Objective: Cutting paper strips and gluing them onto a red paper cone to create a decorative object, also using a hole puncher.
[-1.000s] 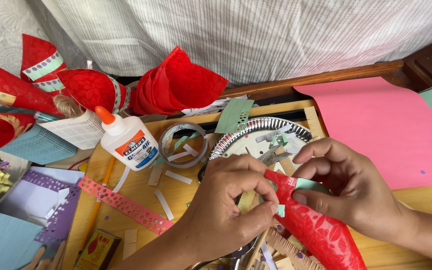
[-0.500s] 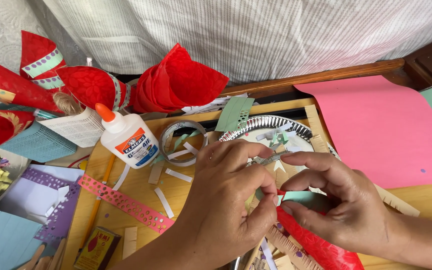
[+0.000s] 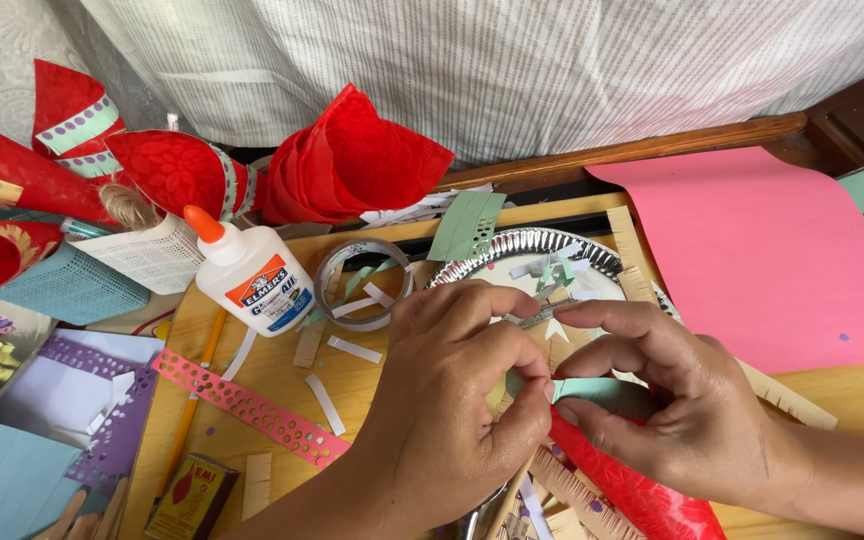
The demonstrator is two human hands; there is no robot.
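Far left of the worktop there's a pile of red cones, then a glue bottle lying tilted, a tape roll and a pink punched strip running diagonally. The left hand comes next, fingers pinched narrow against a pale green strip. The right hand meets it from the other side, thumb and forefinger closed on the same strip (basically fingertip to fingertip, so neither hand is nearer). The strip seems to wrap a red cone whose long axis runs from the fingers down and right toward the bottom edge; how much of it is already stuck down is hidden. Behind the hands sits a foil plate of scraps, and right of it a pink sheet. Light cloth hangs along the back.
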